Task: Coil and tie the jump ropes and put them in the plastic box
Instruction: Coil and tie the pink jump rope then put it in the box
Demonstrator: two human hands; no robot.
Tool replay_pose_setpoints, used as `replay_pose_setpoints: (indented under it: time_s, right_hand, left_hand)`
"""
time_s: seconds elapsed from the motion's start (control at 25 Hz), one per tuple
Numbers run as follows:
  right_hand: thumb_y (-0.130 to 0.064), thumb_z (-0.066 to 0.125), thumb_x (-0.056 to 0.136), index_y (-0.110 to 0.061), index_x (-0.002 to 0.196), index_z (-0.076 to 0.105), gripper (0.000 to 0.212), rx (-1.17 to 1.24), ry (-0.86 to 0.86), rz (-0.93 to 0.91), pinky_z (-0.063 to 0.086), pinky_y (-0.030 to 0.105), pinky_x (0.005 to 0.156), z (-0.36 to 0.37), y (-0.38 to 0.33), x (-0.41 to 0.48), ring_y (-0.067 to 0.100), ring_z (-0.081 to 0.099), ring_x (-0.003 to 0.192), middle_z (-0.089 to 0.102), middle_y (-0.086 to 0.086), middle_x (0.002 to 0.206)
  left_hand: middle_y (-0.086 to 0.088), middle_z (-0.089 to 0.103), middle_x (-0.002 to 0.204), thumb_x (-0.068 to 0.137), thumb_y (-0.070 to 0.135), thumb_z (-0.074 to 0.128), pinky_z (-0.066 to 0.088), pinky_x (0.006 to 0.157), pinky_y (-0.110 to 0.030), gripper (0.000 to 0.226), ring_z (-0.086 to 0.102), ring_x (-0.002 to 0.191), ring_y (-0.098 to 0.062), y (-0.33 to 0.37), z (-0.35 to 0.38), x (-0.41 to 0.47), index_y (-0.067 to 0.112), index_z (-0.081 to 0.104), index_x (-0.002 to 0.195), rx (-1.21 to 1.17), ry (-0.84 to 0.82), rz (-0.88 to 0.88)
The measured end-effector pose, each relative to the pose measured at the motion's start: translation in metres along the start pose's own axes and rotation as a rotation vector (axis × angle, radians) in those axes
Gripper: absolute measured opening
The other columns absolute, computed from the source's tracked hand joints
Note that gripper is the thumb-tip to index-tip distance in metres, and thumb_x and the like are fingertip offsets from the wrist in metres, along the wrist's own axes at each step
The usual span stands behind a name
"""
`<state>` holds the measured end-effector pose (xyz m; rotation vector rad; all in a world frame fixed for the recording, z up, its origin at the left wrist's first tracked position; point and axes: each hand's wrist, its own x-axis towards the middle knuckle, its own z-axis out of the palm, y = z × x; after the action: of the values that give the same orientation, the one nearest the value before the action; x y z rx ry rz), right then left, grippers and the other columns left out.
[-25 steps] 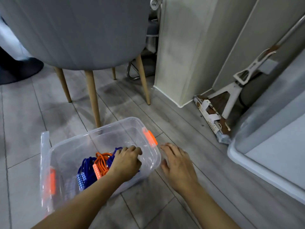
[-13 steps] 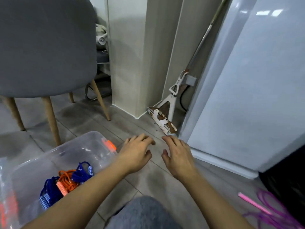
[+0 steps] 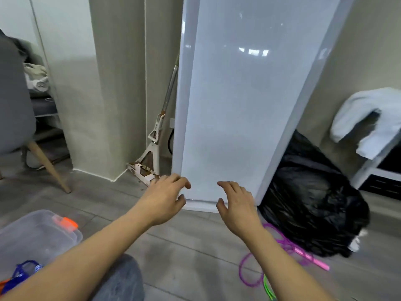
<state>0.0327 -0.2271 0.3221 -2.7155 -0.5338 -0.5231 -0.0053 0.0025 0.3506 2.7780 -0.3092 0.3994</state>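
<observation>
Both hands hang empty above the grey floor (image 3: 173,253), fingers spread and loosely curled. The left hand (image 3: 165,200) and the right hand (image 3: 236,205) are near each other, in front of a tall white panel (image 3: 234,105).

A loose purple jump rope (image 3: 280,242) with a pink handle (image 3: 312,258) lies on the floor just below and to the right of the right hand, not touched by it, beside a black plastic bag (image 3: 314,209). One green rope (image 3: 268,287) shows at the bottom edge, near the right forearm.

The clear plastic box (image 3: 36,233), with one orange latch (image 3: 68,222) in sight, sits well to the left of the hands. A blue rope (image 3: 23,268) lies inside it, and a bit of orange rope (image 3: 3,283) at the picture's edge.

One mop (image 3: 152,153) leans in the corner; one chair leg (image 3: 48,166) shows at left. No writing can be read.
</observation>
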Motion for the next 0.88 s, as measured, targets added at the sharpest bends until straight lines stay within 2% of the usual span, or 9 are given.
replay_pose_setpoints:
  time_s: [0.2, 0.32, 0.44, 0.6, 0.88]
  right_hand:
    - [-0.024, 0.054, 0.093, -0.021, 0.137, 0.053, 0.044, -0.039, -0.003, 0.074, 0.04, 0.038, 0.098, -0.022, 0.052, -0.016, 0.025, 0.055, 0.114, 0.057, -0.004, 0.132]
    - [-0.026, 0.055, 0.092, -0.021, 0.136, 0.053, 0.044, -0.052, -0.01, 0.132, 0.038, 0.036, 0.097, -0.021, 0.09, -0.034, 0.024, 0.054, 0.114, 0.057, -0.004, 0.131]
    - [-0.024, 0.057, 0.09, -0.021, 0.134, 0.054, 0.045, -0.055, -0.04, 0.211, 0.039, 0.039, 0.093, -0.011, 0.126, -0.057, 0.026, 0.053, 0.112, 0.058, -0.001, 0.127]
    - [-0.028, 0.056, 0.085, -0.021, 0.129, 0.057, 0.044, -0.046, -0.1, 0.302, 0.042, 0.041, 0.09, 0.021, 0.172, -0.088, 0.03, 0.055, 0.109, 0.06, 0.001, 0.12]
    - [-0.027, 0.058, 0.089, -0.025, 0.133, 0.055, 0.044, 0.033, -0.231, 0.435, 0.04, 0.04, 0.098, 0.11, 0.236, -0.122, 0.027, 0.053, 0.116, 0.058, -0.002, 0.129]
  left_hand:
    - [0.009, 0.051, 0.13, 0.095, 0.031, 0.049, 0.04, 0.098, -0.04, 0.033, 0.05, 0.117, -0.02, 0.068, 0.032, 0.025, 0.034, 0.052, 0.128, -0.066, -0.059, 0.08]
    - [0.007, 0.052, 0.128, 0.095, 0.03, 0.05, 0.039, 0.092, -0.038, 0.032, 0.052, 0.111, -0.021, 0.105, 0.067, 0.038, 0.032, 0.052, 0.127, -0.095, -0.075, 0.105]
    - [0.006, 0.054, 0.125, 0.093, 0.027, 0.05, 0.04, 0.092, -0.039, 0.031, 0.053, 0.11, -0.022, 0.129, 0.109, 0.042, 0.03, 0.054, 0.124, -0.126, -0.1, 0.105]
    - [0.005, 0.055, 0.124, 0.092, 0.025, 0.052, 0.04, 0.095, -0.041, 0.031, 0.053, 0.111, -0.025, 0.147, 0.166, 0.039, 0.027, 0.056, 0.122, -0.145, -0.177, 0.124]
    - [0.01, 0.051, 0.126, 0.094, 0.026, 0.048, 0.034, 0.099, -0.034, 0.031, 0.05, 0.115, -0.018, 0.144, 0.268, 0.052, 0.03, 0.053, 0.124, -0.147, -0.303, 0.122]
